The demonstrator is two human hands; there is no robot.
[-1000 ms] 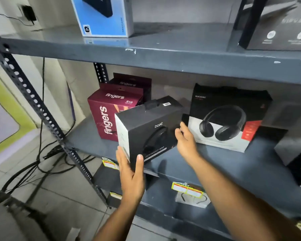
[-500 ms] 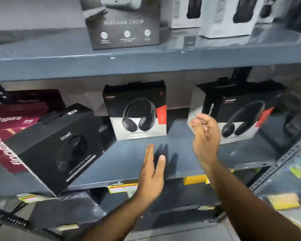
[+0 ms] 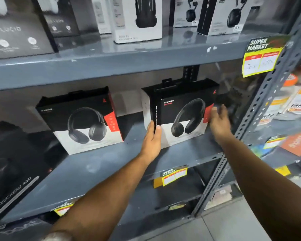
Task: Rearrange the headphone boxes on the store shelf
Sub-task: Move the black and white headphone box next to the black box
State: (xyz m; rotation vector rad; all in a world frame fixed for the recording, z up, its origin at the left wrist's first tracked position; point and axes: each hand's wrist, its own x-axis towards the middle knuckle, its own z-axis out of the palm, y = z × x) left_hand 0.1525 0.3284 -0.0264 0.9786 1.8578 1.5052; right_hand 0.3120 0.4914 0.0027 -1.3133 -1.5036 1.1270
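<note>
Gripping Rockerz box [image 3: 181, 108], left hand [image 3: 152, 137], right hand [image 3: 219, 123] beside

gap: bare shelf [image 3: 133, 134] between left box [image 3: 80, 119], right box [image 3: 181, 115] | right: post [image 3: 256, 105] perhaps close

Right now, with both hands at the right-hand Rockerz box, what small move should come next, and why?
Probably close the right hand on the right edge of the right-hand Rockerz box and swing it square to the shelf front. The box stands angled, its left side panel showing; the left hand pinches its front-left corner, while the right hand, blurred, is merely at the edge.
</note>
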